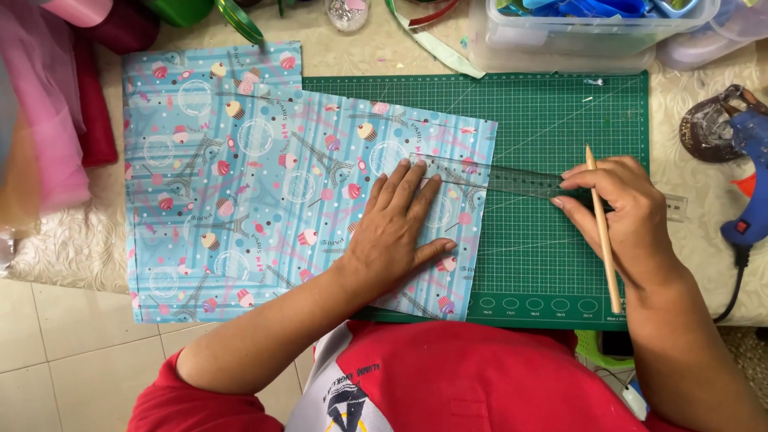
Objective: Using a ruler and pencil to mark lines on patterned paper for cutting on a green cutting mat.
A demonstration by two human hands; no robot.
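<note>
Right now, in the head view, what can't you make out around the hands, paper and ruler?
- Clear ruler: its left end lies under the left hand; part of its right end is behind the right hand.
- Pencil: the hand covers its middle; the tip is too small to tell.
- Patterned paper: the left hand hides part of its surface.
- Storage box: cut off by the top edge.
- Glue gun: cut off by the right edge.
</note>
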